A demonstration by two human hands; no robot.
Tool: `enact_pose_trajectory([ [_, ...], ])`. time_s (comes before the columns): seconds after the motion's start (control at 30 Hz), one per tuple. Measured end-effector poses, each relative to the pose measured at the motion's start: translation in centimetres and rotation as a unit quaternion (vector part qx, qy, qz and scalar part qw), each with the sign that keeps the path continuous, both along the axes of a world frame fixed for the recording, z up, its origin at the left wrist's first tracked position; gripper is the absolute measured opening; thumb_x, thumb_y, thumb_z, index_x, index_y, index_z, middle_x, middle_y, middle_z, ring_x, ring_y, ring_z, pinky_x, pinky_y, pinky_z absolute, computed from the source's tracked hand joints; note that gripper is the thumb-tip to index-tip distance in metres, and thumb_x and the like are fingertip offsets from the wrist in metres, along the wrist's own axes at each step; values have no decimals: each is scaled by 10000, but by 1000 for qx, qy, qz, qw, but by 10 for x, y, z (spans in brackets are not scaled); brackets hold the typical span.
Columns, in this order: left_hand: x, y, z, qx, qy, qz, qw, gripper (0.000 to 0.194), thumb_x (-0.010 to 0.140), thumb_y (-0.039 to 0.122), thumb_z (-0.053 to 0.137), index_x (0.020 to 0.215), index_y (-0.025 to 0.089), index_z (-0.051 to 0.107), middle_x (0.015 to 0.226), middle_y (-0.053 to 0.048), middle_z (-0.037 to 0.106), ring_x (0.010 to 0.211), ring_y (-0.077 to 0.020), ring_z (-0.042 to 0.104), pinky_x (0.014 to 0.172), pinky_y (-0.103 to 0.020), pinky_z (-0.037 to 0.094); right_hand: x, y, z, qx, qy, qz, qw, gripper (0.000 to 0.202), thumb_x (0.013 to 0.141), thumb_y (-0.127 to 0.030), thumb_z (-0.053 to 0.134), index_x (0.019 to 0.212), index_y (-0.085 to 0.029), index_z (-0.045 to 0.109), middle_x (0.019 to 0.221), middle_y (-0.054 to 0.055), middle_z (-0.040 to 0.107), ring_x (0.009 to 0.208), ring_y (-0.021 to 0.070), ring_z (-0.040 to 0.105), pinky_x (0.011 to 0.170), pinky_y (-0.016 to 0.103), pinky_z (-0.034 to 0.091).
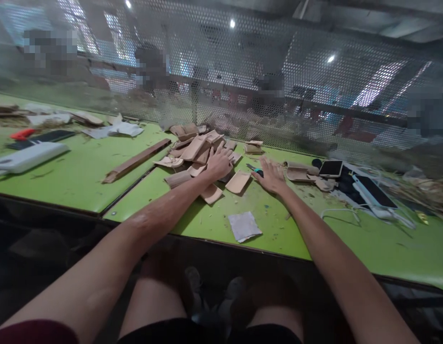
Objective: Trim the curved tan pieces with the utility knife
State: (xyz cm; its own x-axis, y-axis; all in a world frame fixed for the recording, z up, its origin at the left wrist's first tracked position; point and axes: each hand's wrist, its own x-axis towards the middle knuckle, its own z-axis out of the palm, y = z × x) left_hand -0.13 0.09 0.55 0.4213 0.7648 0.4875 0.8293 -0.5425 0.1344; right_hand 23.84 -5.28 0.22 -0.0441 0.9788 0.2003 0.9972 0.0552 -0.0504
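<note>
A heap of short, curved tan pieces [194, 147], which look like split bamboo, lies on the green table. Over its right side rests my left hand [220, 165], fingers stretched out and touching the pieces; whatever is beneath the palm is hidden. My right hand [272, 176] lies flat to the right of the heap with its fingers extended. At its thumb is a small knife [257, 170] with a teal and black handle, blade pointing left. One loose curved piece [238, 182] sits between my hands. Closer to me lies a grey square of paper or cloth [244, 226].
A long brown strip [137, 160] lies left of the heap. Further left are a white power strip [31, 157] and a red-handled tool [22, 134]. Phones [375, 191] and cables are at right. A perforated metal screen [221, 81] stands behind, with people beyond it.
</note>
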Motion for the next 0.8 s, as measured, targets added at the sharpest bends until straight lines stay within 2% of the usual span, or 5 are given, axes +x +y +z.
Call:
enact_pose_trajectory([
  [0.17,-1,-3,2,-11,2,-7,1000,526,904,325,466,1411,234,572,1593,-38,405,1555,-325,85,1236,-625,88,-1,-1,0,-4,-14,-11,1000,849,931,-723,220,1630,-275,43,1698,51,31,1544,345,47,1183,678,88],
  [0.23,0,-5,3,-11,-2,-13,1000,522,923,370,447,1416,251,568,1619,-29,357,1557,-328,60,1233,-634,55,1,0,-2,-4,-25,-11,1000,852,927,-730,232,1629,-291,32,1699,53,15,1544,349,41,1177,685,86],
  [0.43,4,-9,6,9,-34,-25,999,677,953,559,384,1587,366,245,1689,27,142,1560,-328,-54,1201,-677,-67,0,5,0,-20,-38,-41,998,832,919,-758,182,1622,-345,19,1698,24,-54,1545,340,16,1162,703,88],
  [0.63,-1,-17,11,-13,-23,-36,999,738,927,695,338,1588,421,155,1699,48,42,1541,-365,-150,1150,-754,-62,-7,2,4,-43,-55,-60,996,844,903,-787,138,1621,-350,61,1695,15,-75,1546,331,-31,1148,723,58],
  [0.8,2,-18,33,-54,5,-59,997,784,888,768,313,1582,453,129,1697,70,-15,1523,-415,-175,1095,-827,-25,-11,4,15,-20,-133,-32,990,757,951,-698,161,1619,-344,118,1698,21,-33,1544,340,-27,1123,758,19],
])
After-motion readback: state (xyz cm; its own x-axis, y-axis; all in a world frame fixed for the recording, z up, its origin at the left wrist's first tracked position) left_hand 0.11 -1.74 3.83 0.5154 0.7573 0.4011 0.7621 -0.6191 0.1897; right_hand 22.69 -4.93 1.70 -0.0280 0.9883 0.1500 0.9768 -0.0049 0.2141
